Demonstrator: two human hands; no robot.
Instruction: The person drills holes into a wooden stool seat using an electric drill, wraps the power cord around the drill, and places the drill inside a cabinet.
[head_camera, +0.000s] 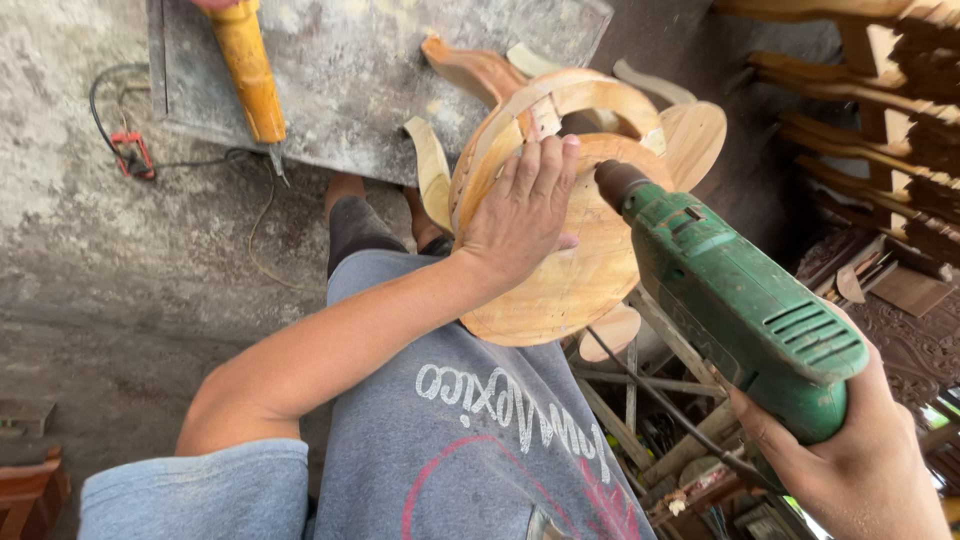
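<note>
Round wooden stool frame on person's lap, tipped on its side; pale sanded wood, curved legs already joined on. Left hand flat on frame rim w/ fingers spread, pressing. Right hand wrapped tight round grip of green drill; chuck at frame's inner ring (bit hidden, so hole depth unclear); drilling apparently in progress. Orange-handled tool beyond frame on grey slab.
</note>
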